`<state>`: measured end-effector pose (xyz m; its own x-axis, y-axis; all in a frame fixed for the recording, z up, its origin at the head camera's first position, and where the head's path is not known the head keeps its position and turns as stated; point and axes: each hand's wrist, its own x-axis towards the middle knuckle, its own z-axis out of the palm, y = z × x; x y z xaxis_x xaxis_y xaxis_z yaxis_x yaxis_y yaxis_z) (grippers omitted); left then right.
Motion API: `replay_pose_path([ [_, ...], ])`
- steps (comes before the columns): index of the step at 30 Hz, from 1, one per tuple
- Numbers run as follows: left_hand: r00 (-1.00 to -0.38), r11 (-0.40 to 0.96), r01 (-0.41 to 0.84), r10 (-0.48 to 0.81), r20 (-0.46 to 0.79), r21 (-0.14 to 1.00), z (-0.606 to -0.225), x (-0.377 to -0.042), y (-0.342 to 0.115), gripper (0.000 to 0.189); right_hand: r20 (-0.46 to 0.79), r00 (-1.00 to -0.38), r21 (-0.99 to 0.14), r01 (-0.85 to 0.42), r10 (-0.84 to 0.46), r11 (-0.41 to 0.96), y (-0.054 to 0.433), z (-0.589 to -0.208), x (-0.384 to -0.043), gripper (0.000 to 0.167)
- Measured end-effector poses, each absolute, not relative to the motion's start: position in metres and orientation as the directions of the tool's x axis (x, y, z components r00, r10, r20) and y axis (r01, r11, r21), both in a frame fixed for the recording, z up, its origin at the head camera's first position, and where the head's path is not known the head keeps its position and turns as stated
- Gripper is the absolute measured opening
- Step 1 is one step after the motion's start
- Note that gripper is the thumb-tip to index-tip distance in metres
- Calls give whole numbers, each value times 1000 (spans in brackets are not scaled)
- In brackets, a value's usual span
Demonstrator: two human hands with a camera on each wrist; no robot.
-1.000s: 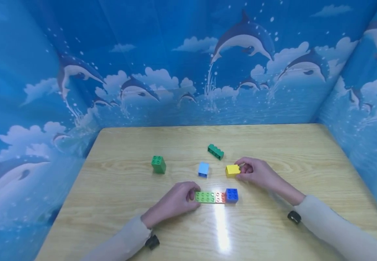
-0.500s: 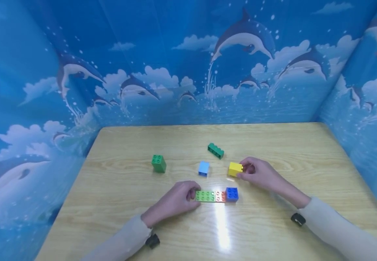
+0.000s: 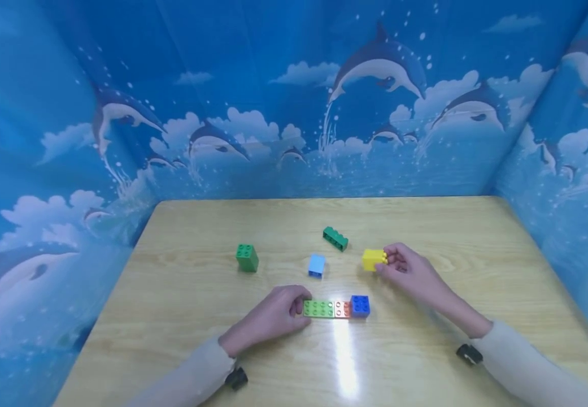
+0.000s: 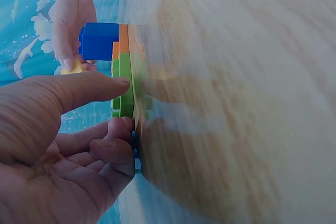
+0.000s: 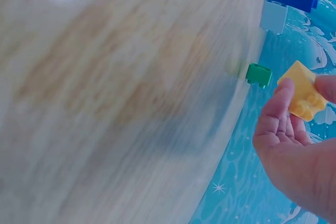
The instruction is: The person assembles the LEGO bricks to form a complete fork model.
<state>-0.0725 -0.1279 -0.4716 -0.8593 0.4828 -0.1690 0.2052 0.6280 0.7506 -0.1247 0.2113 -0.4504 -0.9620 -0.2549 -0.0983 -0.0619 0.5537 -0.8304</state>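
My left hand (image 3: 278, 312) pinches the left end of a light green brick (image 3: 319, 308) between thumb and fingers, low at the tabletop. An orange brick (image 3: 342, 310) continues the row to the right, and a dark blue brick (image 4: 100, 41) sits raised at its far end. My right hand (image 3: 416, 277) holds a yellow brick (image 3: 373, 260) by thumb and fingertips, behind and right of the row. In the right wrist view the yellow brick (image 5: 303, 87) is tilted above the table, its studs turned toward the palm.
Behind the row, a light blue brick (image 3: 316, 265) lies with its hollow side toward me. A dark green long brick (image 3: 335, 238) rests on its side farther back. A tall green brick (image 3: 247, 258) stands at the left. Dolphin-printed curtains (image 3: 253, 113) border the wooden table (image 3: 197, 237).
My right hand has drawn the yellow brick a little to the right and turned and lifted it. The left hand and the brick row have stayed in place.
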Motion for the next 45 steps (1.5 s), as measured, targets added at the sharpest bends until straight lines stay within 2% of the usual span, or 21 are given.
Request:
replay_pose_path([
  [10,-866,646,189,464,-184,740,-470,-73,-124,46,-58,-978,-906,-32,-199,423,212,-439,-111,51],
  [24,-877,617,203,461,-140,760,-472,-67,-128,45,-16,-969,-947,-64,-247,315,193,-429,-93,47],
  [45,-872,615,198,466,-150,763,-472,-71,-126,44,99,-942,-898,-223,-320,378,171,-439,-83,39],
])
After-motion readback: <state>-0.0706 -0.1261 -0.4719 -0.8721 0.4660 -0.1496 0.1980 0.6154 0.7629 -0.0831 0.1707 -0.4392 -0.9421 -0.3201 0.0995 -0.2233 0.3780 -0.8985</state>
